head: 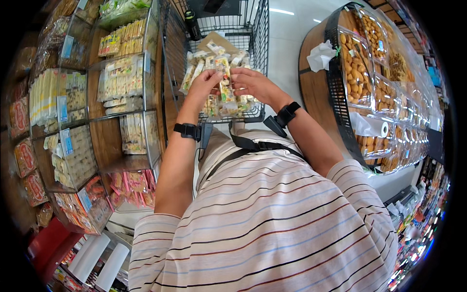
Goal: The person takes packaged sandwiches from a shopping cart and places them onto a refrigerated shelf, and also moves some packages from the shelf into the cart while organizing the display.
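A clear-wrapped nougat-like snack bar (224,82) stands nearly lengthwise in front of me, above the shopping cart (259,47). My left hand (206,84) pinches its left edge between thumb and fingers. On the other side, my right hand (253,83) is spread, its fingertips close to the bar's right edge; whether they touch it is hard to tell. Beneath both hands lies a heap of similar wrapped bars (197,71) in the cart. Part of this heap is hidden by my hands.
Shelf bins (126,82) of wrapped snacks rise at the left. A curved wooden stand (313,80) with nuts in clear bins (354,69) is at the right, with a plastic bag roll (379,127). A dark bottle (192,25) and cardboard (219,43) sit in the cart.
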A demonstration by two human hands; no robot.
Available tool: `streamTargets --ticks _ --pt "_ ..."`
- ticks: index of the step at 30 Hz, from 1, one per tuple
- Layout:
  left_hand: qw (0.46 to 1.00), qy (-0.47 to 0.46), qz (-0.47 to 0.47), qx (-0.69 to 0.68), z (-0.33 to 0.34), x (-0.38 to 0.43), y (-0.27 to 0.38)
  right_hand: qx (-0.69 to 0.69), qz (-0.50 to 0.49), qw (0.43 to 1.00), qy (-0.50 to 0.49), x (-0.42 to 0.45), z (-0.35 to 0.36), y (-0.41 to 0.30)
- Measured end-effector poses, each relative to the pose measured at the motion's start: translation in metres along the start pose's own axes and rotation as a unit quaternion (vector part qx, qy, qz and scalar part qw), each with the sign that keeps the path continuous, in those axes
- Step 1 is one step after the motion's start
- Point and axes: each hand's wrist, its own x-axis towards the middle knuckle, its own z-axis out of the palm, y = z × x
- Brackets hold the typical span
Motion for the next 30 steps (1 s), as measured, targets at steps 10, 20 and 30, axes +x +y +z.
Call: streamTargets --ticks 10,20,30 --pt "0.998 0.058 0.012 0.027 -0.005 -0.012 -0.005 -0.018 0.018 0.999 0.029 0.015 0.004 0.003" --pt "0.843 0.097 -0.109 0.518 -0.021 -0.009 -0.075 0.036 0.014 0.999 -0.005 0.022 -0.008 0.009" --pt "0.832 0.114 -0.137 0.526 -0.012 -0.014 -0.086 0.059 0.011 0.998 -0.009 0.019 -0.003 0.005"
